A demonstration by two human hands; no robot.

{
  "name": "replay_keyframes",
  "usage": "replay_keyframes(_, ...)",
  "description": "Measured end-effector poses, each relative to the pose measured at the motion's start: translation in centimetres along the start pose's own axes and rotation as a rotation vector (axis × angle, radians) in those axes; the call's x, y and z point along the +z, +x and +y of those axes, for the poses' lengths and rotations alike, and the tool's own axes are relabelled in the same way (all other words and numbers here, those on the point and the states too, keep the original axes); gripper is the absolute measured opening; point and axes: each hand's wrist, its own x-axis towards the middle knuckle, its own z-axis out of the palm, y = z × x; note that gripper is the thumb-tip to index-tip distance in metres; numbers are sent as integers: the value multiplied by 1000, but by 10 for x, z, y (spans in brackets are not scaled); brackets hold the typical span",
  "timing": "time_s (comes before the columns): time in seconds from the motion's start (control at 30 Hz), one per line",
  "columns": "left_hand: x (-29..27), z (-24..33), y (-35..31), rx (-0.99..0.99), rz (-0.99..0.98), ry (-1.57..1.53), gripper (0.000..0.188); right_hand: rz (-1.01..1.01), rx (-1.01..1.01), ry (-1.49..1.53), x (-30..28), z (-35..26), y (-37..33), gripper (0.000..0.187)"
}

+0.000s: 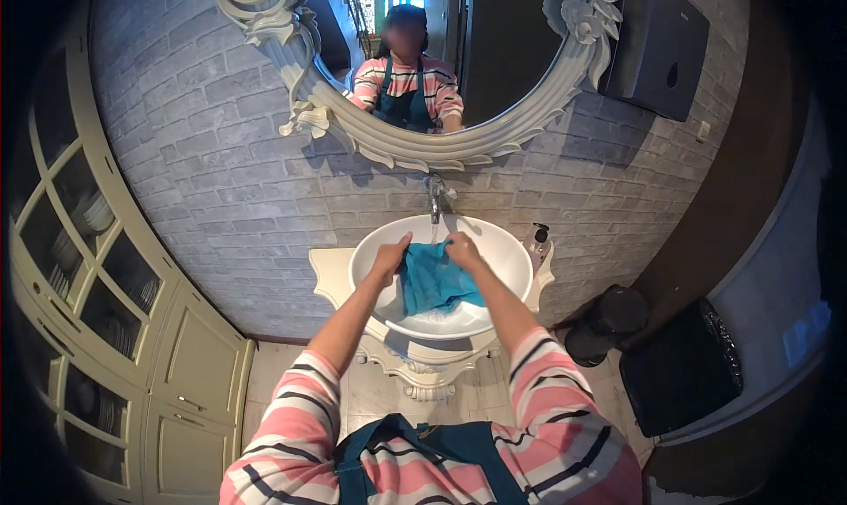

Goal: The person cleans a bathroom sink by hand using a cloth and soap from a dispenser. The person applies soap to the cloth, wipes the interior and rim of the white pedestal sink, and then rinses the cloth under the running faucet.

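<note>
A teal cloth [432, 280] hangs spread between my two hands inside a white oval basin [366, 306]. My left hand [391, 256] is closed on the cloth's upper left corner. At its upper right edge, my right hand [462, 251] pinches the fabric. Water runs from the wall-side faucet [435, 201] onto or just behind the cloth's top edge. The lower part of the cloth droops toward the basin's bottom, where some water or suds show.
The basin stands on a cream carved console [331, 271]. A soap pump bottle [538, 240] is at its right. An ornate mirror [432, 148] and a dark dispenser [662, 51] hang above. Bins [679, 368] stand right; a glazed cabinet [198, 355] lines the left.
</note>
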Motion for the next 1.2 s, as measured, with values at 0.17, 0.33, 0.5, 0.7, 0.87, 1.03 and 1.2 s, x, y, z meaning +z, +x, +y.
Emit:
replay_keyframes(0.17,-19,-50,19,-263,-5,-271,24,167,28,-152,46,-41,2,24)
replay_keyframes(0.33,-4,-61,25,-134,-105,-211,14,-233,404,847,34,-61,6,21)
replay_keyframes(0.5,30,-56,32,-22,-86,-228,19,-308,435,1104,8,-54,6,17)
replay_keyframes(0.7,47,-16,37,7,-368,-103,19,-76,20,212,-19,-12,-1,25)
replay_keyframes(0.87,40,3,36,114,-622,-30,24,-406,-139,99,-38,14,-13,22)
replay_keyframes(1.03,8,41,1,546,-351,651,44,-143,-242,86,-98,-30,-19,17)
replay_keyframes(1.2,-40,63,5,695,-92,829,18,-6,-323,-59,-152,-78,-11,15)
